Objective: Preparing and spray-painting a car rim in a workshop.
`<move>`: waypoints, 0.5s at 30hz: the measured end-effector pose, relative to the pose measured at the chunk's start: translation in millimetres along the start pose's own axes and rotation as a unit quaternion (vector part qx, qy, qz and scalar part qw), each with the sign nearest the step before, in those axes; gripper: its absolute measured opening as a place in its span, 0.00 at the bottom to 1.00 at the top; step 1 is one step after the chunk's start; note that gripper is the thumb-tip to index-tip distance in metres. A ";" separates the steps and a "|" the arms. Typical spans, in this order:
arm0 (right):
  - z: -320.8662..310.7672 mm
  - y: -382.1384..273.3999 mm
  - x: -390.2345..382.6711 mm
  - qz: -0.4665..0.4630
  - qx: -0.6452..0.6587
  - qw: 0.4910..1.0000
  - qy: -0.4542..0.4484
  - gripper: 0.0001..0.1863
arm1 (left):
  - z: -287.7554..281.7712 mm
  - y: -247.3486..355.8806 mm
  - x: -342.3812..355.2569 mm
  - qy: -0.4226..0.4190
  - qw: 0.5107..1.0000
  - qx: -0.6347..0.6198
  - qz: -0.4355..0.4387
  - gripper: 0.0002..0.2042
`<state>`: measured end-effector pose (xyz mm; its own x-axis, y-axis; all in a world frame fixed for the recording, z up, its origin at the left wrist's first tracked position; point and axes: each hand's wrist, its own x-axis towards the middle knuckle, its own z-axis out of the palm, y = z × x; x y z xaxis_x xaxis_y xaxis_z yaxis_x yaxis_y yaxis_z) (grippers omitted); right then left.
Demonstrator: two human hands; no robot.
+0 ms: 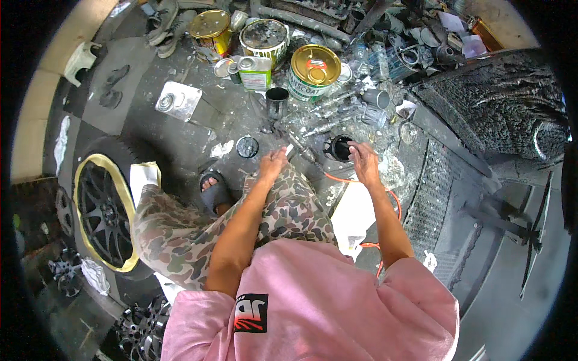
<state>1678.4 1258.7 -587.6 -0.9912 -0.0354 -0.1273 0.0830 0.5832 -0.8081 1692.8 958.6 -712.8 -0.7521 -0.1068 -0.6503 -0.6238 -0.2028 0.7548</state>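
My left hand [274,164] is closed in front of my knees, with a small white piece [289,148] at its fingertips; its kind is unclear. My right hand [365,162] reaches the rim of a black cup [341,148] that stands on the floor with dark contents. Its fingers are bent and pressed together; what they pinch, if anything, is too small to make out. Between the hands lies a dark, paint-stained tool [308,155], close to an orange hose [340,179]. A round dark lid or shallow tin [247,147] rests to the left of my left hand.
Beyond the hands stand a dark upright cup [277,103], a gold-lidded paint bucket [314,71], a green-and-white can [255,73] and a silver rectangular tin [179,101]. Used plastic cups [376,99] clutter the right. A wheel with masking tape [103,210] leans at my left; a grated metal panel [424,192] borders the right.
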 end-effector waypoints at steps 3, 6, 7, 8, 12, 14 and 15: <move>-0.1 4.3 3.8 -0.080 -0.134 0.988 0.021 0.09 | -2.9 -13.4 -12.4 -0.016 0.996 0.062 0.069 0.20; -3.2 11.6 7.0 -0.199 -0.234 0.949 0.077 0.11 | -5.2 -12.8 -18.3 -0.041 0.997 -0.024 0.063 0.14; -3.6 13.4 5.8 -0.111 -0.134 0.984 0.042 0.11 | -5.5 -11.4 -18.9 -0.042 0.997 -0.029 0.065 0.11; -4.8 14.8 5.3 -0.023 -0.011 1.000 -0.010 0.11 | -5.6 -9.5 -18.7 -0.029 0.998 -0.025 0.059 0.11; -9.3 17.0 5.8 -0.082 -0.276 0.957 0.026 0.11 | -6.0 -6.1 -18.0 -0.048 0.996 0.003 0.070 0.11; -8.0 17.3 8.2 -0.158 -0.293 0.942 0.041 0.12 | -6.0 -5.5 -17.2 -0.049 0.995 0.043 0.075 0.11; -6.7 17.5 8.6 -0.100 -0.192 0.976 0.027 0.12 | -5.1 -5.6 -16.9 -0.041 0.995 0.060 0.071 0.10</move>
<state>1670.7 1274.0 -599.0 -0.9884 -0.1432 0.0497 -0.1473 0.8300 -0.5380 1710.0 956.5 -706.4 -0.8459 -0.0442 -0.5316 -0.5280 -0.0725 0.8462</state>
